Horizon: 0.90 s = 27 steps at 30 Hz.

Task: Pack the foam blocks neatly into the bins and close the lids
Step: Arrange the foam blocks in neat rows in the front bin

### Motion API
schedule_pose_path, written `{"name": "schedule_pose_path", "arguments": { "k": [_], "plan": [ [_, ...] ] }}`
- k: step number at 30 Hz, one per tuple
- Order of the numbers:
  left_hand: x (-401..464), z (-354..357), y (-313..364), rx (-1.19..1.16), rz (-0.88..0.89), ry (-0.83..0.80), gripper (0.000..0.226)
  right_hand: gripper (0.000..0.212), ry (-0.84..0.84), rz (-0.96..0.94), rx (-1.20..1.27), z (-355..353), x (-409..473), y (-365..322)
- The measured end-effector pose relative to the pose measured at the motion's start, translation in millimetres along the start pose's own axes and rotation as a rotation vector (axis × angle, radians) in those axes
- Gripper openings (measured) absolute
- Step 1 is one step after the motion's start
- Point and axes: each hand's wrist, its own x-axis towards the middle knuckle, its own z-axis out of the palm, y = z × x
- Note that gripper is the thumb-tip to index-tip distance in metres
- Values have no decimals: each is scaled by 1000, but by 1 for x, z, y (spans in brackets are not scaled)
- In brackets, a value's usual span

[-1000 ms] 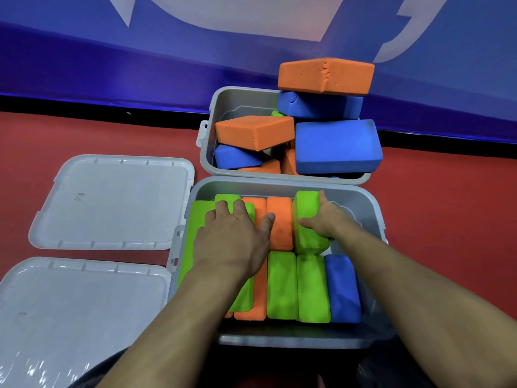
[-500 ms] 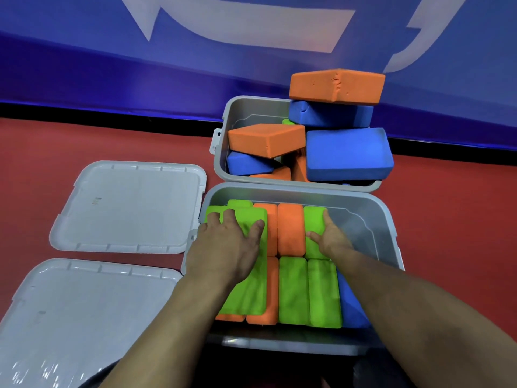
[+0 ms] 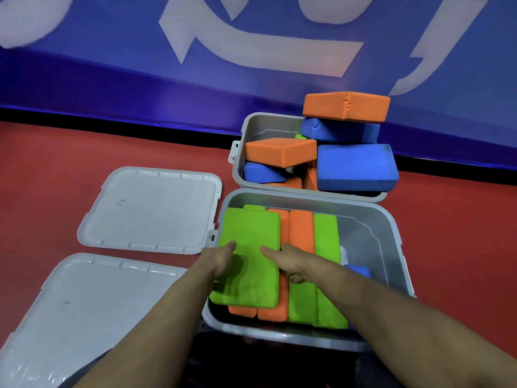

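Note:
The near grey bin (image 3: 391, 236) holds orange and green foam blocks packed on edge, with a blue block (image 3: 359, 270) low at the right. A large green block (image 3: 251, 233) lies flat on top of the left rows. My left hand (image 3: 219, 261) holds its left edge, thumb on top and fingers hidden below. My right hand (image 3: 291, 261) holds its right edge, thumb on top and fingers curled down beside it. The far grey bin (image 3: 261, 127) is heaped with loose orange and blue blocks; the top orange block (image 3: 345, 106) sits well above the rim.
Two grey lids lie on the red floor to the left, one farther away (image 3: 151, 208) and one nearer (image 3: 84, 303). A blue wall banner stands close behind the far bin. The right part of the near bin shows bare wall.
Both hands have drawn back toward me. The right hand left the upright green block and moved left onto the flat green block; the left hand shifted from pressing on top to its left edge.

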Motion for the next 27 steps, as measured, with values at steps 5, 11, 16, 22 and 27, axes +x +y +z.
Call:
{"name": "schedule_pose_path", "arguments": {
  "k": [5,11,16,22,27],
  "plan": [
    [-18,6,11,-170,16,-140,82,95,-86,-8,204,-15,-33,-6],
    [-30,42,56,-183,373,-104,129,69,51,-333,712,-82,-95,-16],
    [-85,79,97,-96,586,-153,132,99,324,-423,898,-111,-123,6],
    [-90,145,117,-29,724,-266,126,66,515,-611,860,-129,-145,41],
    [-89,175,111,243,702,-306,117,65,597,-556,698,-150,-130,65]
  ]
}}
